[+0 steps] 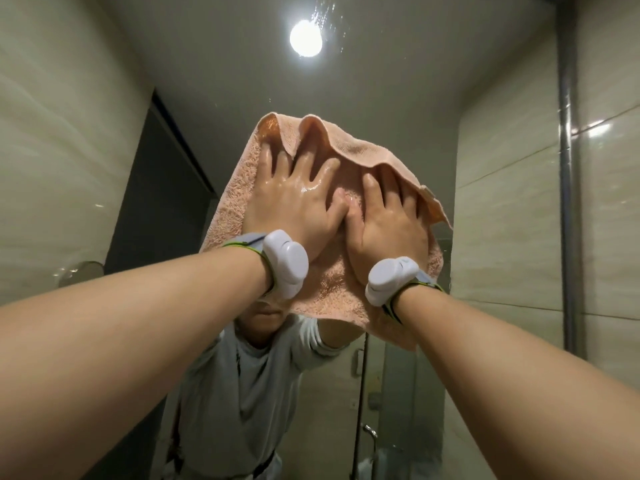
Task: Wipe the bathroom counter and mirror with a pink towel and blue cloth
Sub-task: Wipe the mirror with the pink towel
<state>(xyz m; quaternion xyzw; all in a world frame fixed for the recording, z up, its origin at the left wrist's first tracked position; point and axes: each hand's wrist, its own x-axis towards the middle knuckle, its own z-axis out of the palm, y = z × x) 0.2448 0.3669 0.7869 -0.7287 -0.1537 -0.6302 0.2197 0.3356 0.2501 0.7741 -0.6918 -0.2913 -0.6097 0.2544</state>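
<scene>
While both palms press flat, the pink towel [233, 202] lies spread beneath the left hand [294, 206] and the right hand [384, 223], sandwiched between them and the mirror [398, 98]. Each hand's fingers are straight and splayed, gripping nothing, and the thumbs lie side by side between the hands. Beyond the knuckles the towel's upper edge flops forward in soft scallops over the fingertips, so any curl there cannot be judged. Below the wrists the cloth hangs in a loose corner. Terry loops give it a nubbly pile, and its hem is flat-woven. The left hand's skin glistens. A rounded white plastic device [285, 263] is strapped to each wrist.
</scene>
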